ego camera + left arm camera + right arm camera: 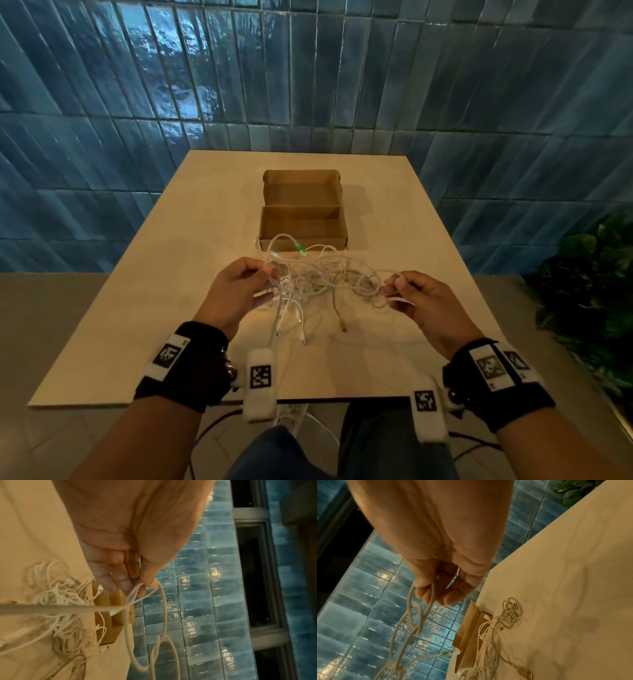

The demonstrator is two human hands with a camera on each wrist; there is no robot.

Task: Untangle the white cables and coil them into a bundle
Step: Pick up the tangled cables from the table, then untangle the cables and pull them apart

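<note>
White tangled cables (318,284) span both hands above the pale bench (137,308), centre frame.
Left hand (236,291) fingers (135,588) and right hand (424,301) fingers (426,596) each pinch a strand; the run between them lies left-right, knot nearer the left.

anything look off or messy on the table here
Only the white cables: they lie in one knotted tangle in front of the open cardboard box, plug ends sticking out. The left hand and right hand each pinch a strand, lifting part of it. Nothing looks spilled or damaged.
</note>
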